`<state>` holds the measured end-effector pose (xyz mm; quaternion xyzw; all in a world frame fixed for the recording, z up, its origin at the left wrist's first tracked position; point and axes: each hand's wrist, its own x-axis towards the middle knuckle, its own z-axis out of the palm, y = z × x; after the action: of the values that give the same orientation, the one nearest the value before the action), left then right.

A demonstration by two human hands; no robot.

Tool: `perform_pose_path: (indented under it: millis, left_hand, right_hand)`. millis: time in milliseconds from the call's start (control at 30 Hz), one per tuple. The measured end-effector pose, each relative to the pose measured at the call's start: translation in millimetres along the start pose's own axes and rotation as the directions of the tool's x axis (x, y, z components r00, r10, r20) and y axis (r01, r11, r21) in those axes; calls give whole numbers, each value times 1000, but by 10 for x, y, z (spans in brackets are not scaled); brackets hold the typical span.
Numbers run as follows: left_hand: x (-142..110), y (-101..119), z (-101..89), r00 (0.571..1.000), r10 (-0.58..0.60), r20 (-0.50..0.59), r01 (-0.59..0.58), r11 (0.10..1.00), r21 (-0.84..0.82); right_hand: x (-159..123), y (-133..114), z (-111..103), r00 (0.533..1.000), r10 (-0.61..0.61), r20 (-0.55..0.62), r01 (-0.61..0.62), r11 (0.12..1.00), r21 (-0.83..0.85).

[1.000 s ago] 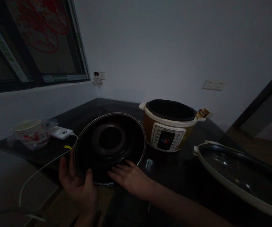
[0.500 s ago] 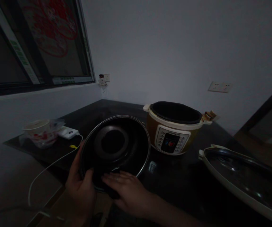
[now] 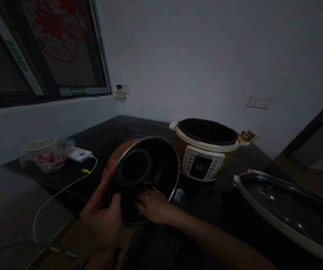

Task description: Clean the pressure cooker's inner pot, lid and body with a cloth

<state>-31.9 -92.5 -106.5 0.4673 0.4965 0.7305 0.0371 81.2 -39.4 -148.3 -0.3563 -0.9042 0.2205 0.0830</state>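
Observation:
A round metal inner pot (image 3: 147, 168) is tipped on its side at the near edge of the dark countertop (image 3: 113, 131), its mouth turned towards me. My left hand (image 3: 102, 213) grips its left rim, thumb inside and fingers along the outer wall. Reaching into the mouth, my right hand (image 3: 151, 204) rests its fingers against the dark inner wall; whether they hold anything is hidden. Just behind the pot stands an orange and white electric pressure cooker (image 3: 206, 150), lidless, with a button panel on its front.
The cooker's lid (image 3: 287, 210) lies upside down at the right. At the left are a paper cup in a plastic bag (image 3: 45, 153), a white power bank (image 3: 79, 154) and its white cable (image 3: 60, 191). A window sits upper left, wall sockets (image 3: 259, 102) behind.
The pot has been turned so that its mouth faces more to the right and its brown outer wall shows. My right hand has gone deeper into it. My left hand shifted along the rim.

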Motion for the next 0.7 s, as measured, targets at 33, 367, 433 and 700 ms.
perform_pose_path:
  millis: [33, 367, 433, 700]
  left_hand:
    - [15, 2, -9, 1000, 16, 22, -17, 1000, 18]
    - [107, 15, 69, 942, 157, 296, -160, 987, -13]
    - [124, 23, 83, 942, 149, 300, -153, 988, -9]
    - [190, 42, 62, 921, 138, 364, -145, 989, -7]
  right_hand:
    - [-3, 95, -14, 1000, 22, 9, -21, 996, -86]
    - [122, 800, -928, 994, -71, -83, 0, 763, -647]
    - [172, 761, -1096, 992, -117, -53, 56, 767, -639]
    - [170, 813, -1092, 987, -156, -37, 91, 736, -671]
